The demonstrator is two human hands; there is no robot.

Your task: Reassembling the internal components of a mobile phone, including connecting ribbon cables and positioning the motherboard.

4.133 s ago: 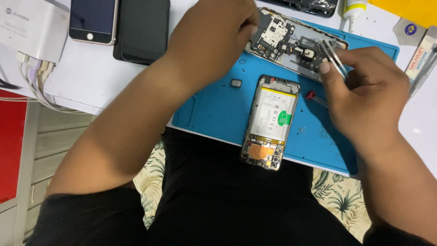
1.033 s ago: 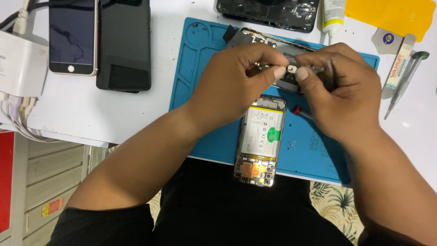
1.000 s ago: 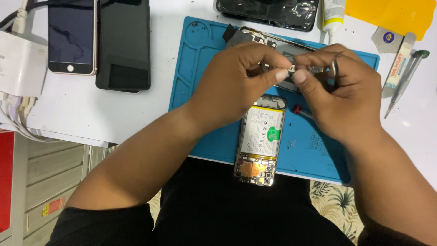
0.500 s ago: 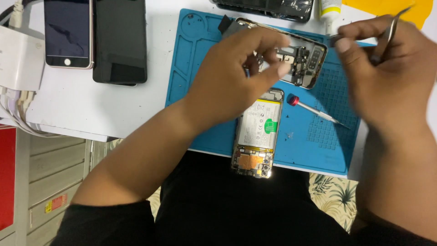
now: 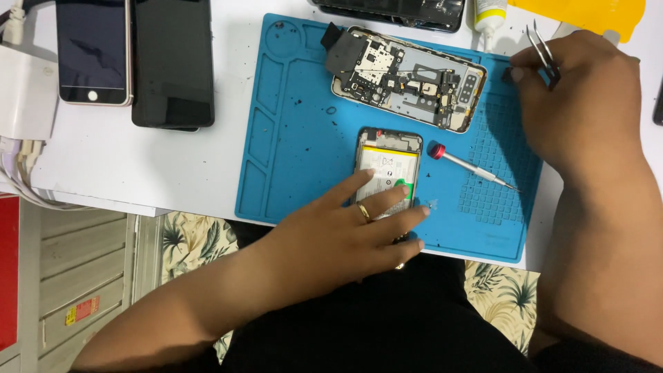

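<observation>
Both phones lie opened on the blue mat (image 5: 290, 138). Left hand (image 5: 345, 235) rests flat and open on the battery phone (image 5: 388, 162); right hand (image 5: 587, 103) pinches tweezers (image 5: 542, 43), perhaps over a tiny part; the stripped phone (image 5: 407, 77) is not yet reassembled.

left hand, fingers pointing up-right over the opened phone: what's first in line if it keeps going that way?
Likely the red-capped screwdriver on the blue mat: it lies just up-right of the left hand, whose fingers rest on the opened phone. Height above the mat is unclear.

Bare forearms, a gold ring (image 5: 363, 212) on one finger of the left hand (image 5: 345, 231), black clothing below.
</observation>
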